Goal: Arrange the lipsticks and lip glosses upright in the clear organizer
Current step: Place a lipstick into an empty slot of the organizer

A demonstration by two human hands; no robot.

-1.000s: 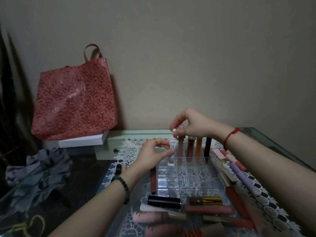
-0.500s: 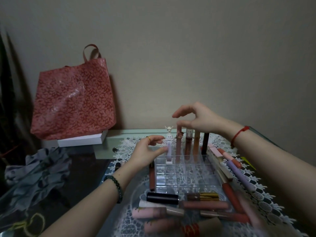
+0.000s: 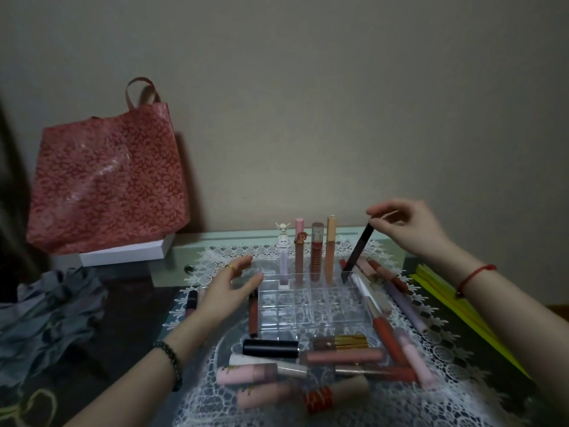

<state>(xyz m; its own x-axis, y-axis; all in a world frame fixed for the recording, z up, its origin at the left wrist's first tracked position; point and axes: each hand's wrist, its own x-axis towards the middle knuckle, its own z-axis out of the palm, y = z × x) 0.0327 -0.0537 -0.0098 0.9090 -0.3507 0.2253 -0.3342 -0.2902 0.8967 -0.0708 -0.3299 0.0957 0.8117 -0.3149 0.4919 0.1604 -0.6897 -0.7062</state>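
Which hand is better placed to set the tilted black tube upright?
Right. The right hand pinches the top of the black tube at the organizer; the left hand is open at the opposite side.

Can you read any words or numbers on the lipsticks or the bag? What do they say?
None can be read.
Pink tube: small gold marks, too blurred to read.
Red-banded tube: gold squiggles, blurred too.
Red bag: only a flower pattern, no words.
Black tube pinched by the right hand: no print shows.
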